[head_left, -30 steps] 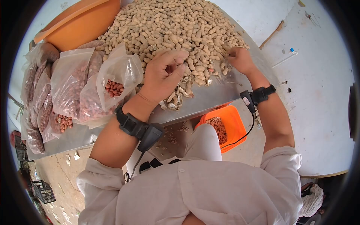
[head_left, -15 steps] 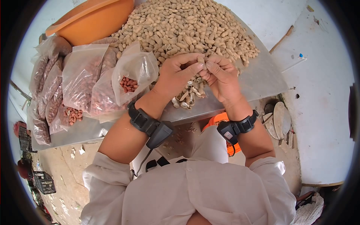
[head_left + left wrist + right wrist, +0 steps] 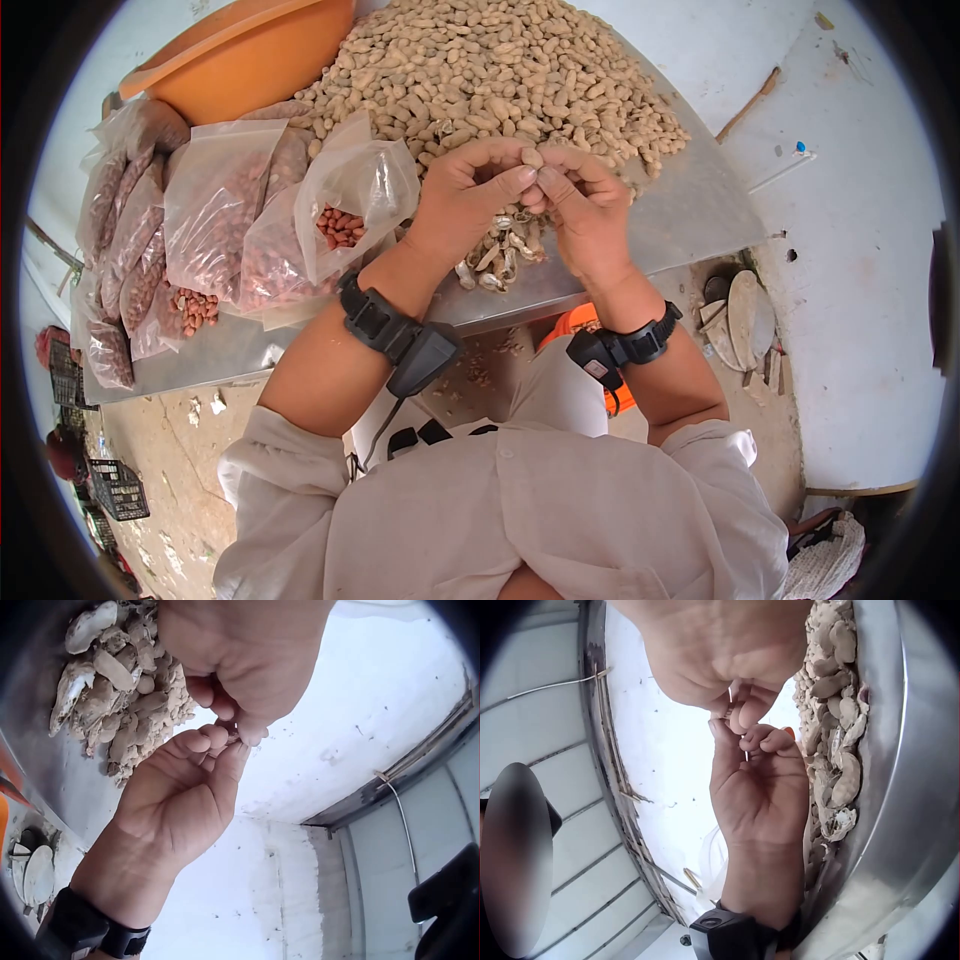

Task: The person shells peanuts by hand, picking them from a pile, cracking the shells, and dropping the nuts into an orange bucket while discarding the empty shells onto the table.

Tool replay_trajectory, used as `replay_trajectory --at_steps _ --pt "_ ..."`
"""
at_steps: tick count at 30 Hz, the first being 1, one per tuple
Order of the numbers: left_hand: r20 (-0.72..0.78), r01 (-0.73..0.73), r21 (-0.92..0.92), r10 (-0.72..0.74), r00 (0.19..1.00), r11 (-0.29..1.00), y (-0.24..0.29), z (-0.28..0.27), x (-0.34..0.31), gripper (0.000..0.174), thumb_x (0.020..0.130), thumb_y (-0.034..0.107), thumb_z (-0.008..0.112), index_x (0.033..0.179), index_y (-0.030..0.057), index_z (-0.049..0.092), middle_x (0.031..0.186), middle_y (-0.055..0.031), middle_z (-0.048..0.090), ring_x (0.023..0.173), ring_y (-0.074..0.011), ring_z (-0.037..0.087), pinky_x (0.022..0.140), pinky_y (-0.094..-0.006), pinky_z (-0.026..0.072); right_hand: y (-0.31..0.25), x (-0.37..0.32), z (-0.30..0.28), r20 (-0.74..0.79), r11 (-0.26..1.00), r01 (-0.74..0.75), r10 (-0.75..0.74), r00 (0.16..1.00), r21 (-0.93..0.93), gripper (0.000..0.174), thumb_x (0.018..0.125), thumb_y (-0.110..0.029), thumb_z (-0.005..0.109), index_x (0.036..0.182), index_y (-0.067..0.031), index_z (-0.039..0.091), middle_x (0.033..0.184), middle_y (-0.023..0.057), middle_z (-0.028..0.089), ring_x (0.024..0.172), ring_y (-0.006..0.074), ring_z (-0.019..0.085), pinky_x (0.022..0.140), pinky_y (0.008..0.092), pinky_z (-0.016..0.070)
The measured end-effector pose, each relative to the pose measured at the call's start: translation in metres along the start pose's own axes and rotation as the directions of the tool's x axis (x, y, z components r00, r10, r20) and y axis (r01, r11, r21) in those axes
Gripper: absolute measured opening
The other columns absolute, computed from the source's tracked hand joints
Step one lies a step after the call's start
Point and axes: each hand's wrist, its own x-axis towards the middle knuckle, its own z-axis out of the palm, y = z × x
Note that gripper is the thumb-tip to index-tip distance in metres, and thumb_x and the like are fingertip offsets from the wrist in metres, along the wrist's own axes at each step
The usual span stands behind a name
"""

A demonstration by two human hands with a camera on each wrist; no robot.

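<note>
While the table (image 3: pixel 690 230) carries its peanut heap (image 3: pixel 500 75) toward the far edge, the right hand (image 3: pixel 594 205) has swung in to the left hand (image 3: pixel 468 190), both now pinching one peanut (image 3: pixel 532 157) near the front edge: two-handed work!

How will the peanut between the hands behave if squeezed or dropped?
The peanut is likely light: it looks small beside the left hand and right hand. Probably brittle: split shells lie nearby. May roll a little, given its rounded outline.
</note>
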Motion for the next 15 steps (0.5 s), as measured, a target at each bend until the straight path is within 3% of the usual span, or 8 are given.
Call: replay_trajectory --at_steps 2,5,9,15 --pt "-0.032 -0.018 0.001 0.018 0.999 1.000 0.004 0.005 -0.001 0.015 0.087 0.005 0.059 0.100 -0.0032 0.060 0.081 -0.0042 0.061 0.071 -0.0096 0.056 0.065 -0.0235 0.0478 -0.004 0.000 0.003 -0.020 1.000 -0.007 0.007 1.000 -0.020 0.023 0.087 0.002 0.055 0.110 0.0005 0.056 0.089 0.0078 0.063 0.071 0.0107 0.060 0.063 0.0224 0.0503" --pt "-0.023 0.013 0.040 -0.012 1.000 0.999 0.001 0.002 -0.001 0.022 0.087 0.011 0.061 0.106 0.0009 0.062 0.088 -0.0030 0.063 0.077 -0.0077 0.056 0.068 -0.0211 0.0457 -0.007 0.001 0.005 -0.017 0.998 0.001 -0.002 1.000 -0.060 0.024 0.087 0.002 0.054 0.111 0.0012 0.056 0.089 0.0076 0.063 0.073 0.0104 0.060 0.064 0.0223 0.0506" --pt "-0.019 0.061 0.133 -0.059 0.998 0.989 0.005 0.001 -0.001 0.023 0.088 0.014 0.060 0.106 -0.0003 0.062 0.084 -0.0021 0.063 0.073 -0.0062 0.054 0.065 -0.0194 0.0434 -0.010 0.000 0.006 0.001 0.988 0.045 -0.045 0.999 -0.145 0.027 0.088 0.000 0.056 0.114 0.0018 0.055 0.096 0.0088 0.064 0.076 0.0104 0.060 0.065 0.0215 0.0499" --pt "-0.056 0.071 0.196 -0.061 0.997 0.978 0.004 0.002 -0.001 0.022 0.090 0.015 0.058 0.102 -0.0013 0.063 0.079 0.0002 0.060 0.069 -0.0052 0.051 0.062 -0.0190 0.0414 -0.017 0.001 0.007 0.042 0.959 0.048 -0.038 0.998 -0.278 0.031 0.085 0.003 0.056 0.115 0.0015 0.055 0.086 0.0051 0.061 0.073 0.0088 0.059 0.064 0.0201 0.0497"
